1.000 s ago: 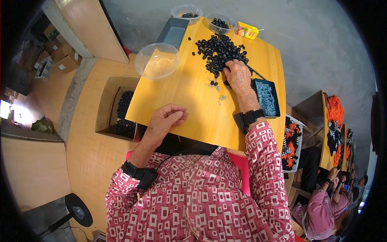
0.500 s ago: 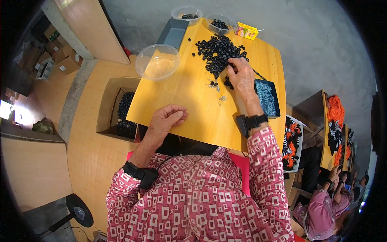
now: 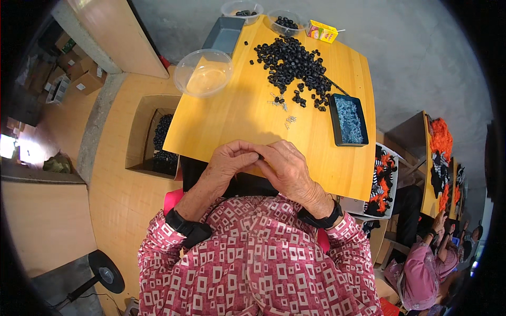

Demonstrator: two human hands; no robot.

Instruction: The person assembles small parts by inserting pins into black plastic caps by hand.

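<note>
yellow drink carton (image 3: 322, 31) | brown cardboard boxes (image 3: 89, 80), left | orange strands (image 3: 441, 136), right

Even, moderately bright light covers the table (image 3: 337, 171), and a soft, blurry-edged shadow spreads over its wood beyond the left hand (image 3: 227, 160) and right hand (image 3: 287, 167). Both hands look fairly sharp. The clear bowl (image 3: 204, 81) catches pale highlights. White glare burns out detail at the far left, while the room around the boxes (image 3: 87, 76) sits dim. Fisheye bending curves the table's edges; black vignetting fills the corners, and figures at far right look small and smeared.
</note>
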